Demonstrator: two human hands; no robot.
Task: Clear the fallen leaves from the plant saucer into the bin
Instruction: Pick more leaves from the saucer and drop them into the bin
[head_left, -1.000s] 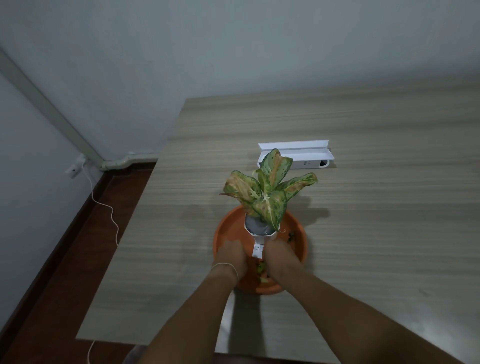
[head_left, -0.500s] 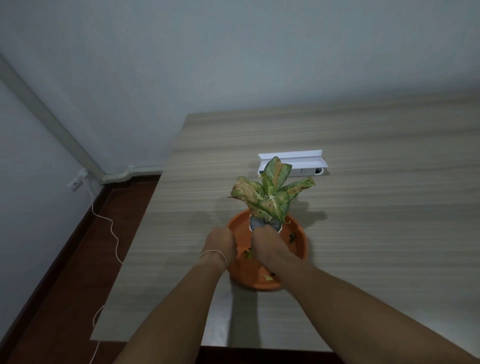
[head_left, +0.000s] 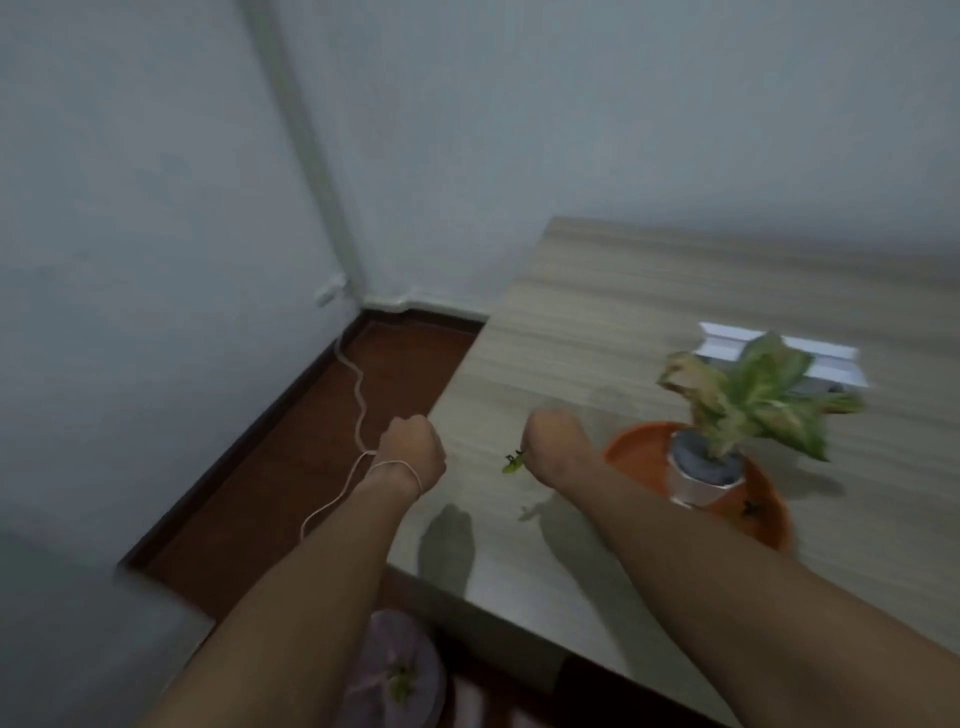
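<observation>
A: While the whole picture is smeared with blur, can you tell what the hands hold?

B: The right hand (head_left: 551, 446) is curled closed over the table (head_left: 597, 322), and a small green leaf scrap (head_left: 513, 461) pokes out at its left side. How much more is inside the fist is hidden. The left hand (head_left: 411, 453) is also balled up, out past the table's left edge above the dark floor (head_left: 291, 467). I cannot tell whether anything is in it; the fingers face away from the camera.

A: And the saucer?

B: The orange saucer (head_left: 631, 451) sits on the table, right of the right hand and apart from it. The right forearm covers its near-left rim. A white pot (head_left: 698, 486) stands in it with the leafy plant (head_left: 753, 400), whose edges are too soft to read. One dark bit (head_left: 749, 509) lies in the saucer on the right; it may be a leaf, but it is too blurred to say.

A: Any bin?

B: Low down between the forearms there is a pale round container (head_left: 400, 675) on the floor with something green inside. The left arm cuts off part of it and the bottom edge of the view crops it, so I can't be sure what it is. A white box (head_left: 831, 364) behind the plant is mostly hidden by the leaves.
</observation>
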